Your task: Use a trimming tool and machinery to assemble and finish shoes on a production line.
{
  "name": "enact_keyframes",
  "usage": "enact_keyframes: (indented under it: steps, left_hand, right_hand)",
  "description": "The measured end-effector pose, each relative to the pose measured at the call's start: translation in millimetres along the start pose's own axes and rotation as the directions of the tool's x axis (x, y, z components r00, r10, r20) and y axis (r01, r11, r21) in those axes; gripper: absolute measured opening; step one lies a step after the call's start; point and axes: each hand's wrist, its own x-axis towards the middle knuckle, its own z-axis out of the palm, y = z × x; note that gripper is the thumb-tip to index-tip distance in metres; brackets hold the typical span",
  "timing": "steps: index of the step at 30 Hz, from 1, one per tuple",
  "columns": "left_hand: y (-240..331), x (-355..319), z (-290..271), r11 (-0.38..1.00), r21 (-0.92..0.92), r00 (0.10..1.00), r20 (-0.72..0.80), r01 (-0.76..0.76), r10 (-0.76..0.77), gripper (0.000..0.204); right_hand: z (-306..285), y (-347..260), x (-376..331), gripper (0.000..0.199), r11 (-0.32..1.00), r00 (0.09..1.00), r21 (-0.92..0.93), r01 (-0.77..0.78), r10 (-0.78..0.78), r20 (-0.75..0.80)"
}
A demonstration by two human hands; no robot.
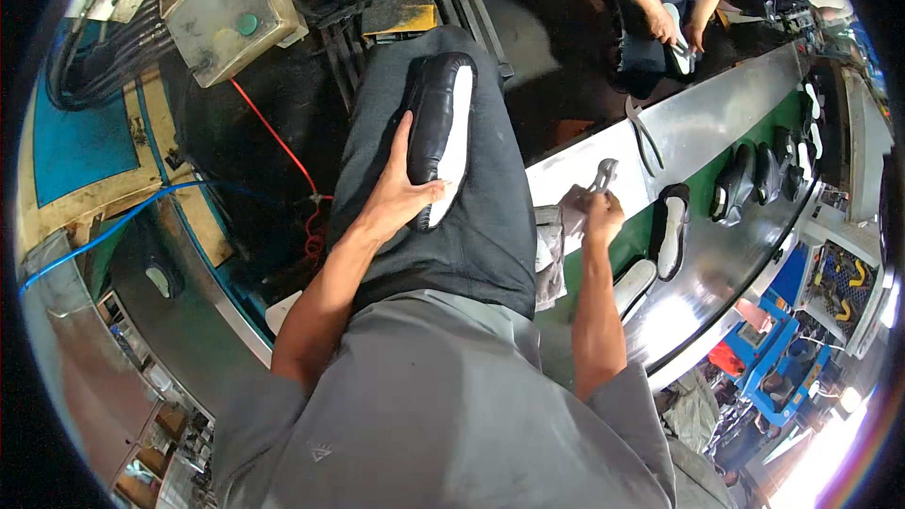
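At the far left a blue hose [118,226] runs toward a wooden-framed bench, and a grey control box [212,33] with a green button stands beyond it; a red cord [273,127] hangs nearby. Next comes the left hand [388,200], closed around the near end of a lasted shoe upper [436,118], thumb on the white bottom and fingers along the black side. The upper lies lengthwise on the person's dark trousers [504,217], tipped so that much of its white bottom shows.

To the right, a greyish cloth [550,273] lies close to the right hand [604,219], which is closed on a metal hand tool [605,173] over the steel ledge [566,179]. I cannot tell whether the tool touches the ledge, nor its exact kind. Open-handled pincers [645,139] lie farther along the ledge.

The step in hand looks like steadying the upper on the lap, with the tool held well apart from it. Using that tool on it would seem to call for carrying the tool leftward while the left hand keeps the bottom exposed.

Farther right, black shoes [735,186] stand on the green belt [696,190]; above, a co-worker's hand [662,26] grips another white-bottomed shoe [676,49].
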Motion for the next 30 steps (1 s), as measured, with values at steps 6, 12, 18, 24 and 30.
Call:
enact_keyframes:
  steps: [6,12,18,24,30]
  left_hand:
    - [17,-20,-3,0.992,-0.044,0.993,-0.013,0.119,-0.120,0.121]
    - [22,-19,0,0.991,-0.054,0.992,0.013,0.122,-0.122,0.123]
    - [14,-22,-6,0.949,-0.236,0.978,0.063,0.209,-0.199,0.123]
    - [11,-20,-6,0.947,-0.240,0.977,0.039,0.213,-0.210,0.124]
    - [9,-19,-4,0.957,-0.235,0.985,0.089,0.167,-0.150,0.126]
  right_hand:
    - [-35,-180,-51,0.034,0.768,0.608,0.351,-0.536,0.063,0.791]
    - [-29,-256,-93,0.025,0.673,0.300,0.044,0.738,-0.386,0.872]
    - [-20,-280,-110,0.021,0.470,0.168,0.150,0.870,-0.568,0.806]
    - [-5,-266,-99,0.021,0.441,0.092,0.201,0.874,-0.557,0.825]
    - [-17,-263,-94,0.017,0.562,0.147,0.126,0.817,-0.414,0.898]
